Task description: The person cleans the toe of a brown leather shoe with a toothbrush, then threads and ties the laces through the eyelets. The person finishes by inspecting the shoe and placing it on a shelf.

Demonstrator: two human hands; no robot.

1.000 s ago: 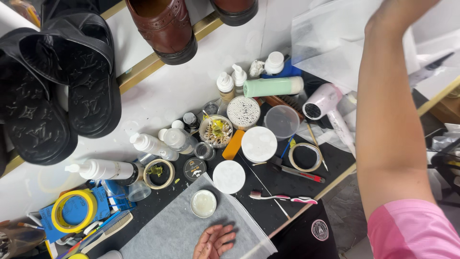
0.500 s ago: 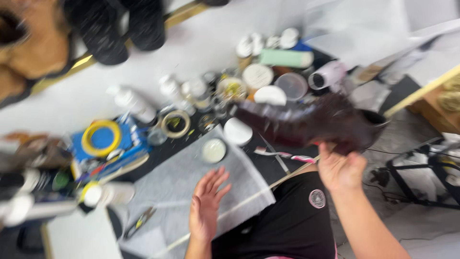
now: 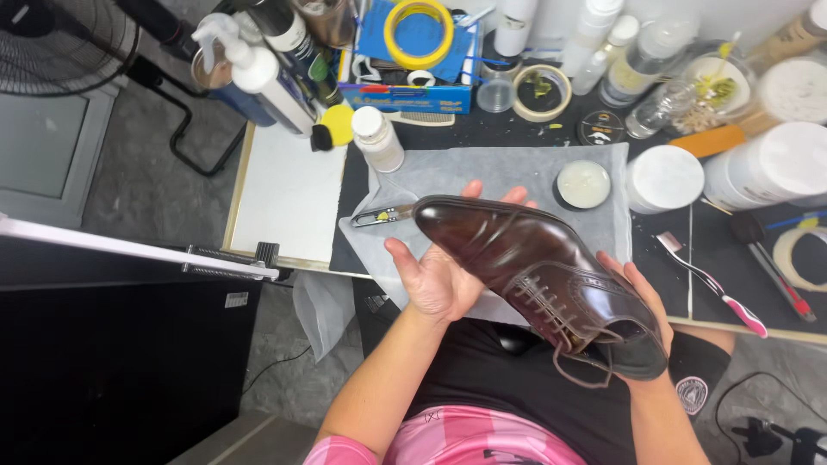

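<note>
Both hands are holding a dark brown lace-up shoe (image 3: 534, 271) at the centre of the frame, above the near edge of the worktop (image 3: 289, 194). The left hand (image 3: 439, 275) is cupping the toe half from beneath, fingers spread and palm up; the right hand (image 3: 637, 297) is supporting the heel end at lower right, with only its fingers showing past the shoe. The shoe is lying tilted, toe pointing to the upper left, over a grey cloth (image 3: 448, 176). The loose laces (image 3: 586, 362) are hanging free near the heel opening. Likely risks: the smooth leather could be slipping off the open left palm, since no finger is closing over the upper; a dangling lace could be snagging. Just above the toe, an open tin of pale wax (image 3: 583, 183) and a white-lidded jar (image 3: 664, 178) are standing close enough to be knocked. A small metal tool (image 3: 379, 215) is lying just beside the toe and could be scratching the leather.
</note>
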